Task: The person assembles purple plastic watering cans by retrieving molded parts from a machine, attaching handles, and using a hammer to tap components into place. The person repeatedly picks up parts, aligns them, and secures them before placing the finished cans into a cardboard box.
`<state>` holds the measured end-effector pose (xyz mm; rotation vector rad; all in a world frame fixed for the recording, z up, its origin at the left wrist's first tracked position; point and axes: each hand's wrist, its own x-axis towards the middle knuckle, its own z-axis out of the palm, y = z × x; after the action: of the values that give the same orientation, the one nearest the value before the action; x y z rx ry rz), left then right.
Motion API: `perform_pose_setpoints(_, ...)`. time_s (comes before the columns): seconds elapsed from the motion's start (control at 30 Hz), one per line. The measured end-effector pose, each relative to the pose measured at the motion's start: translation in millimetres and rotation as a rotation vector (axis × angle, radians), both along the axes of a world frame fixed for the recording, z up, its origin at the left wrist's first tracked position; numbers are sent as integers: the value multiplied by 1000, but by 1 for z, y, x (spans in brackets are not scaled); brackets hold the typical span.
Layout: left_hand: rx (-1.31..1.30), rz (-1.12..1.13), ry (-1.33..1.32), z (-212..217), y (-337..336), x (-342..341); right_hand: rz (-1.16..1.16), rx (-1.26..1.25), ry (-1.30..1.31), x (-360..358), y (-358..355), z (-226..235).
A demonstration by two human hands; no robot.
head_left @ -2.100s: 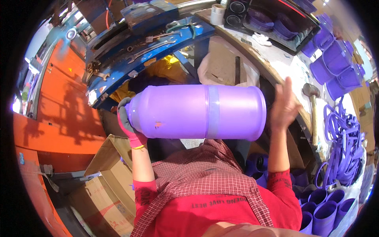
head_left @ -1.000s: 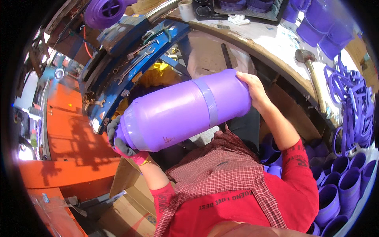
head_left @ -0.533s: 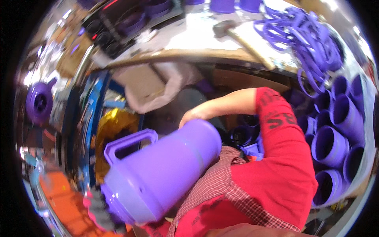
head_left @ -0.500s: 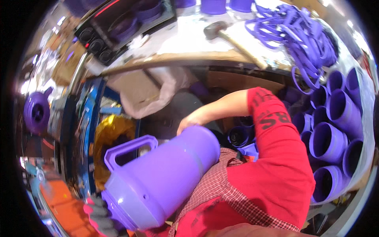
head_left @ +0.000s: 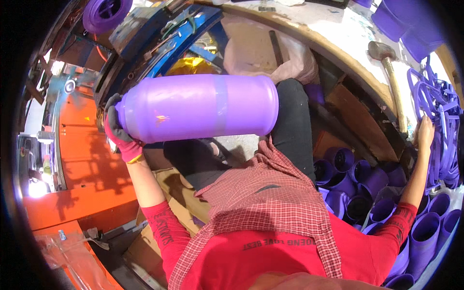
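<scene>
My left hand (head_left: 123, 126), in a dark grey and pink glove, grips a large purple plastic jug (head_left: 193, 108) by its narrower collar end. The jug lies on its side in the air above my lap, its wide end against my dark trouser leg. A small orange mark shows on its smooth wall, and its handle is out of sight. Far to the right, my bare right hand (head_left: 425, 131) reaches to the edge of a heap of purple plastic straps (head_left: 442, 108) on the workbench. Its fingertips are among the straps, so I cannot tell whether they grip one.
A mallet (head_left: 389, 65) lies on the workbench (head_left: 333, 36) beside the straps. Several purple cylinders (head_left: 425, 227) stand packed at my lower right. An orange machine (head_left: 92, 154) is at the left, below a purple ring-shaped part (head_left: 107, 13). A lined bin (head_left: 295, 63) stands under the bench.
My right hand has left the jug's wide end and gone out to the straps. The jug has rolled, taking its handle out of sight, and lies more level. The view has turned.
</scene>
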<state>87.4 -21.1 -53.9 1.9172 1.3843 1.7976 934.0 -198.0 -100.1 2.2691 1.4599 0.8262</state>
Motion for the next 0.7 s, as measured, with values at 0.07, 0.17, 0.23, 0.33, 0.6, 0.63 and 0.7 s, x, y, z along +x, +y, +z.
perform_pose_setpoints(0.07,78,4,130,8,-28,19,157,161,102,-8,-6,8)
perform_pose_setpoints(0.17,132,-461,401,-1,-93,63,478,442,440,-75,11,43)
perform_pose_setpoints(0.23,172,-937,612,-8,-133,84,824,874,1443,-156,33,60)
perform_pose_setpoints(0.33,-281,-1076,-292,-30,-153,109,1428,204,2888,-314,71,63)
perform_pose_setpoints(0.6,-928,-640,-553,-50,-132,125,-111,60,3083,-515,64,-19)
perform_pose_setpoints(0.63,-981,-559,-521,-50,-133,124,-291,92,3048,-506,55,-27)
perform_pose_setpoints(0.7,-1068,-592,-593,-49,-134,118,-229,71,3297,-495,44,-42)
